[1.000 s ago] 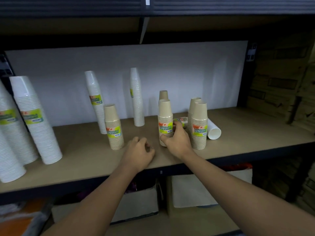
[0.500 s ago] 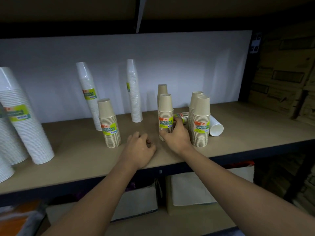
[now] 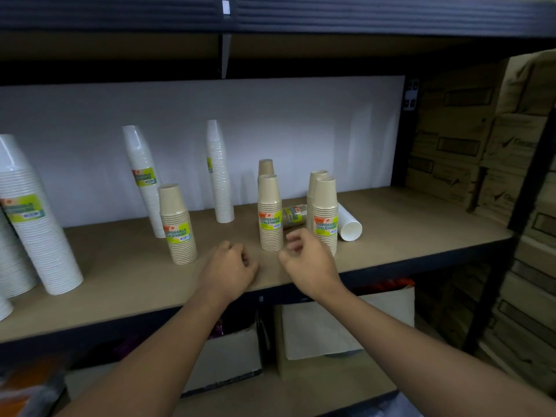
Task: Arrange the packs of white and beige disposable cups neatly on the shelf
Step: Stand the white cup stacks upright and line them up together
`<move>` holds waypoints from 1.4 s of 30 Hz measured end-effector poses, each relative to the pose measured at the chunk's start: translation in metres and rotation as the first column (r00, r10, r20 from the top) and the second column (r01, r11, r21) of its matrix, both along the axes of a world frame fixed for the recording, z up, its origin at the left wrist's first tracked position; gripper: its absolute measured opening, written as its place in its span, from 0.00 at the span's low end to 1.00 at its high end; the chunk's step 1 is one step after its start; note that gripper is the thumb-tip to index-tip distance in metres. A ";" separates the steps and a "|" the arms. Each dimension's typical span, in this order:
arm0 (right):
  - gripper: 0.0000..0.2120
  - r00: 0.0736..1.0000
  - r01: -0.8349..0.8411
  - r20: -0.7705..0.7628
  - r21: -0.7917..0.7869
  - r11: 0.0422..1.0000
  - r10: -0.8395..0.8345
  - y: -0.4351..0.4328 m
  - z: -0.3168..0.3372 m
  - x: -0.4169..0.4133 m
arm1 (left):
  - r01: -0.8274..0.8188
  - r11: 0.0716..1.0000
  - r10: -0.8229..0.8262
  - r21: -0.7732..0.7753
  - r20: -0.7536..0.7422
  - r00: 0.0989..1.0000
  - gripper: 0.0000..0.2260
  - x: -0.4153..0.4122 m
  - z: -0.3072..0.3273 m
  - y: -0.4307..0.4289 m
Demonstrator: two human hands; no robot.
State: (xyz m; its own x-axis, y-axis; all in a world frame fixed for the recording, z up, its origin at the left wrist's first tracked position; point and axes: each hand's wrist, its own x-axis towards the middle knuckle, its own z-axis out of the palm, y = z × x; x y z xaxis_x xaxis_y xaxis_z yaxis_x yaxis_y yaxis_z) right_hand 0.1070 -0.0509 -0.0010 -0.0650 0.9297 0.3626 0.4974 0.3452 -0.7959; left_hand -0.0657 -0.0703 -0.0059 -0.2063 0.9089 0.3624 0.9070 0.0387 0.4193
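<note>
Packs of cups stand on a brown shelf [image 3: 406, 224]. A beige pack [image 3: 270, 216] stands upright at the middle, with another beige pack [image 3: 266, 167] behind it. At its right stand two more beige packs [image 3: 325, 215], and a beige pack [image 3: 294, 215] lies on its side between them. One beige pack [image 3: 177, 225] stands further left. White packs [image 3: 219, 173] [image 3: 143, 179] stand at the back, and a white pack [image 3: 349, 224] lies at the right. My right hand [image 3: 307, 261] hovers just before the middle beige pack, fingers loosely curled, holding nothing. My left hand [image 3: 230, 267] rests curled on the shelf's front.
Large white cup packs [image 3: 39, 224] lean at the far left of the shelf. Cardboard boxes [image 3: 469, 139] are stacked at the right beyond a dark upright post [image 3: 523, 206]. White boxes [image 3: 331, 326] sit on the level below. Another shelf board runs overhead.
My right hand has let go of the middle beige pack and drawn back toward the shelf's front edge. The pack stays upright. My left hand has barely moved.
</note>
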 end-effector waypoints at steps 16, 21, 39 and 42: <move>0.10 0.943 0.315 -0.092 -0.073 0.946 -0.320 0.074 0.037 0.100 | -0.051 0.999 0.051 -0.011 0.026 0.998 0.05 0.023 0.003 0.023; 0.26 0.953 0.298 0.122 -0.189 0.936 -0.279 0.121 0.032 0.097 | -0.079 0.997 0.080 -0.009 0.021 0.997 0.07 0.011 -0.003 0.042; 0.27 0.946 0.258 -0.119 -0.291 0.921 -0.303 0.117 0.026 0.109 | -0.066 0.998 0.066 0.003 0.016 0.998 0.07 0.015 -0.003 0.034; 0.23 0.925 0.290 -0.169 -0.268 0.919 -0.342 0.102 0.039 0.116 | -0.049 0.999 0.049 -0.004 0.012 0.999 0.06 0.017 0.000 0.021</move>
